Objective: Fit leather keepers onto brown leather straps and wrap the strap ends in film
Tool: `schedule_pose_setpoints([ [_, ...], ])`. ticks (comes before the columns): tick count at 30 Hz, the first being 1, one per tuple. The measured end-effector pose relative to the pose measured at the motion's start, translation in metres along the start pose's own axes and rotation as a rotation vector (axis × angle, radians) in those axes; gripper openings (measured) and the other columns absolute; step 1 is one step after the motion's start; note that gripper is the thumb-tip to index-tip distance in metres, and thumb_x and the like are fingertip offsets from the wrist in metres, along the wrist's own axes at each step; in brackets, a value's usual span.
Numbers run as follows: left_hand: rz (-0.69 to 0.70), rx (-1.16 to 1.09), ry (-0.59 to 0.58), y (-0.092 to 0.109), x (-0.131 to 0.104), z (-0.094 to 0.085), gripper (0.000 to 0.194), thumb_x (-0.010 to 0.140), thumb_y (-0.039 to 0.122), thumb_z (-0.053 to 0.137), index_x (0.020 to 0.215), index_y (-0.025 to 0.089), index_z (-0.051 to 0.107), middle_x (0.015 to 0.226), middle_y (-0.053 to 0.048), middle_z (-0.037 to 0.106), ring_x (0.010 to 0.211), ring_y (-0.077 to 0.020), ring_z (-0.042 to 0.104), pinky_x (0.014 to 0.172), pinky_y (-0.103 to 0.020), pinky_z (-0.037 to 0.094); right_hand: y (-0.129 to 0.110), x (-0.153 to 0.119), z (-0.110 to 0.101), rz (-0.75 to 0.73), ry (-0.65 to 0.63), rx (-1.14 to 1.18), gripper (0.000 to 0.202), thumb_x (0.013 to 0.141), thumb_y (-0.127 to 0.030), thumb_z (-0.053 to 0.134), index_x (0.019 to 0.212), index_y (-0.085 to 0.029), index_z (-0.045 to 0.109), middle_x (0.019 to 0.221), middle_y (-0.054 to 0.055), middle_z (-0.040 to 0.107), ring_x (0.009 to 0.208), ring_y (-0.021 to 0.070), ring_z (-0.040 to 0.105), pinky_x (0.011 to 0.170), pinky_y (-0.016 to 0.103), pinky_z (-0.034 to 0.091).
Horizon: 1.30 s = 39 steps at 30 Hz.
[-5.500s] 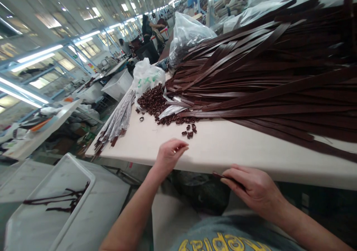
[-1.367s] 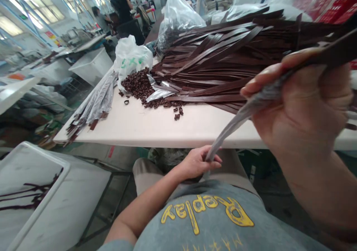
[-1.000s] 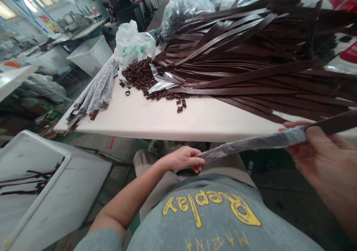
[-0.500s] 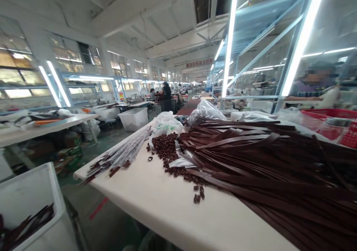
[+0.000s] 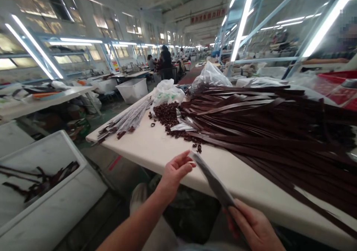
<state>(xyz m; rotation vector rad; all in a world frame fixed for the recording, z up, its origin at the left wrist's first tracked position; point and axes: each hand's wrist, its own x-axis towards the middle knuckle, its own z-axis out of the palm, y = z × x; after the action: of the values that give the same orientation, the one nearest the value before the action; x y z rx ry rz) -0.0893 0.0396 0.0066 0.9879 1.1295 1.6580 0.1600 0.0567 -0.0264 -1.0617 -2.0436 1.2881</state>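
Both my hands hold one dark brown strap in a clear plastic sleeve (image 5: 213,180) just in front of the table's near edge. My left hand (image 5: 174,171) pinches the sleeve's upper end. My right hand (image 5: 251,227) grips the lower end near my lap. On the cream table (image 5: 156,150) lies a big heap of bare brown straps (image 5: 273,124), a pile of small brown loops (image 5: 169,115) and a bundle of sleeved straps (image 5: 126,121).
A white bin (image 5: 47,202) with a few straps stands at my lower left. White plastic bags (image 5: 167,91) sit behind the loops. A red crate (image 5: 338,89) is at the far right. Other people work at tables further back.
The camera lifted to the hall, then dropped again. My hands, out of sight half a second ago, are back with the sleeved strap held closer together and nearer the table edge.
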Motion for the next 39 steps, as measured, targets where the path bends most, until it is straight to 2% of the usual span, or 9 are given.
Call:
schedule_pose_setpoints([
  [4,-0.201,-0.166,-0.019,-0.029,-0.01,0.024,0.033,0.07,0.043,0.083,0.08,0.012,0.077,0.075,-0.006,0.071,0.07,-0.0143,0.06,0.072,-0.027,0.048,-0.009,0.015,0.017,-0.026,-0.003,0.001,0.047,0.096,-0.06,0.042,0.074,-0.022,0.06,0.06,0.0,0.059,0.054,0.0165,0.056,0.054,0.029,0.046],
  [8,-0.279,-0.325,-0.144,-0.052,-0.034,0.048,0.031,0.073,0.042,0.079,0.074,0.012,0.074,0.06,-0.004,0.065,0.054,-0.0152,0.058,0.058,-0.028,0.046,-0.009,0.025,0.024,-0.073,0.097,0.011,0.047,0.094,-0.061,0.046,0.071,-0.022,0.058,0.057,0.0,0.058,0.05,0.0161,0.055,0.049,0.028,0.045],
  [11,-0.321,-0.385,-0.231,-0.056,-0.043,0.05,0.03,0.075,0.042,0.078,0.08,0.013,0.074,0.055,-0.003,0.062,0.049,-0.017,0.057,0.054,-0.03,0.047,-0.006,0.023,0.025,-0.114,0.11,0.008,0.046,0.094,-0.06,0.046,0.071,-0.022,0.057,0.056,0.0,0.058,0.048,0.0158,0.054,0.048,0.028,0.045],
  [14,-0.243,-0.36,-0.092,-0.049,-0.034,0.038,0.039,0.069,0.035,0.085,0.102,0.017,0.076,0.086,-0.006,0.075,0.077,-0.0191,0.067,0.072,-0.029,0.051,-0.005,0.018,0.027,-0.093,0.037,-0.018,0.046,0.096,-0.057,0.045,0.07,-0.021,0.057,0.057,0.0,0.059,0.051,0.0153,0.056,0.051,0.027,0.046],
  [17,-0.171,-0.325,0.071,-0.044,-0.025,0.03,0.03,0.073,0.039,0.082,0.095,0.018,0.079,0.113,-0.008,0.073,0.096,-0.0173,0.064,0.082,-0.024,0.048,-0.008,0.016,0.03,-0.071,-0.002,-0.04,0.045,0.097,-0.056,0.045,0.072,-0.021,0.059,0.058,0.0,0.059,0.052,0.0149,0.056,0.052,0.027,0.045],
  [23,-0.423,-0.326,-0.187,-0.06,-0.049,0.043,0.047,0.072,0.046,0.08,0.104,0.011,0.075,0.057,-0.001,0.061,0.048,-0.0143,0.054,0.052,-0.029,0.044,-0.009,0.022,0.034,-0.09,0.025,-0.037,0.042,0.095,-0.057,0.045,0.077,-0.021,0.058,0.057,0.0,0.059,0.05,0.0162,0.056,0.051,0.028,0.045],
  [28,-0.285,-0.156,-0.029,-0.044,-0.04,0.014,0.054,0.064,0.046,0.086,0.108,0.016,0.075,0.09,-0.006,0.074,0.076,-0.0155,0.065,0.072,-0.026,0.051,-0.002,0.016,0.024,0.045,-0.148,0.035,0.049,0.095,-0.06,0.044,0.069,-0.02,0.054,0.058,-0.001,0.057,0.051,0.0134,0.053,0.051,0.026,0.042],
  [31,-0.176,-0.008,0.074,-0.027,-0.022,-0.013,0.046,0.071,0.055,0.079,0.091,0.014,0.077,0.069,-0.002,0.07,0.061,-0.0104,0.059,0.06,-0.021,0.047,0.001,0.011,0.012,0.127,-0.259,0.086,0.048,0.095,-0.061,0.045,0.073,-0.019,0.054,0.059,-0.001,0.058,0.052,0.0129,0.053,0.053,0.025,0.043],
  [39,-0.375,0.132,-0.091,-0.028,-0.026,-0.027,0.038,0.066,0.05,0.08,0.071,0.014,0.068,0.059,-0.001,0.065,0.05,-0.0106,0.058,0.052,-0.022,0.048,-0.006,0.013,0.004,0.165,-0.457,0.158,0.044,0.094,-0.059,0.047,0.104,-0.017,0.057,0.082,0.003,0.065,0.07,0.0155,0.06,0.066,0.029,0.05],
])
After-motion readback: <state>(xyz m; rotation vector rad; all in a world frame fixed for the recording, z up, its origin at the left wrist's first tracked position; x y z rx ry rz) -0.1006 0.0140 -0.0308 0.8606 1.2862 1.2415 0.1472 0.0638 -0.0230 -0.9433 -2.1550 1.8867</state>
